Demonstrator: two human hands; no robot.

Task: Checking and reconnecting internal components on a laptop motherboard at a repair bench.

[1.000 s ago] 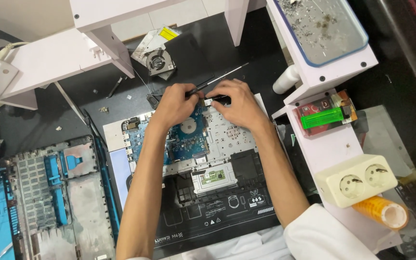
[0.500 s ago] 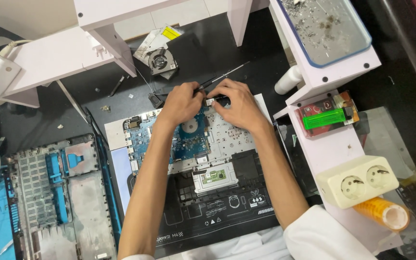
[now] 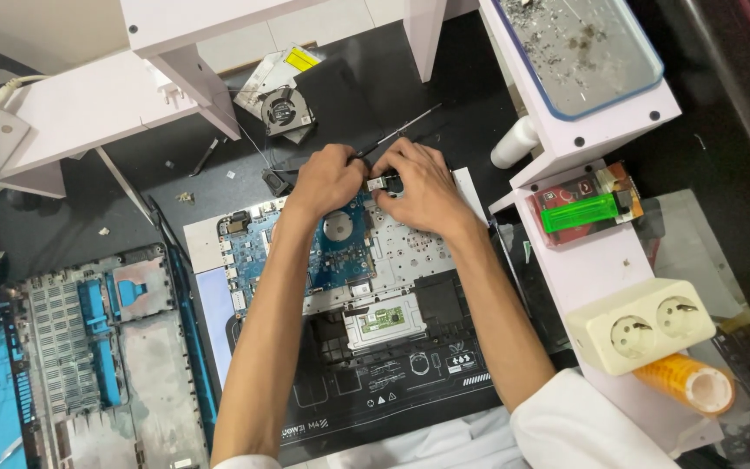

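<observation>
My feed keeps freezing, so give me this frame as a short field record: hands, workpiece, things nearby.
left hand: on the far edge of the opened laptop, fingers curled over a small part
right hand: beside it, pinching a small dark part
board: blue circuit board exposed
behind hands: loose cooling fan, thin rod tool
left side: removed bottom cover
right side: green lighter, cream double socket, tape roll

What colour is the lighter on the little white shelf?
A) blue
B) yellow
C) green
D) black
C: the lighter is bright green and lies on a red card on the white shelf, right of both hands.
</observation>
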